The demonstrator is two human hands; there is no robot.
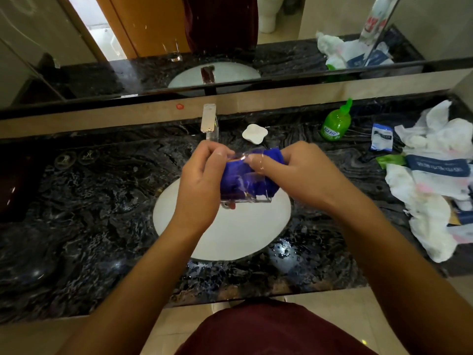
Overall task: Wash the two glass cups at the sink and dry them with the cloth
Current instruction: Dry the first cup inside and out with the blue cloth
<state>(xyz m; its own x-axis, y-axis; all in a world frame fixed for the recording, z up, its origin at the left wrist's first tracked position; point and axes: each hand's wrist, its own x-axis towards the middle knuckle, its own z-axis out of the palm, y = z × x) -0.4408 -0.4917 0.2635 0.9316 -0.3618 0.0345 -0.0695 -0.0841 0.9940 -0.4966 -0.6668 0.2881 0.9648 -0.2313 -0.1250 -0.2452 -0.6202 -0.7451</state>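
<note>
At frame centre, the right hand's fingers (258, 162) are curled narrow, pushing a blue cloth (236, 181) into a glass cup (245, 185). The left hand (202, 180) wraps the cup's left side, thumb on the rim. The cup is held tilted above the white sink (230, 237). On the dark marble counter (89, 201), the second cup (65, 160) is only faintly visible at left of centre. A green soap bottle (335, 123) stands upper right.
</note>
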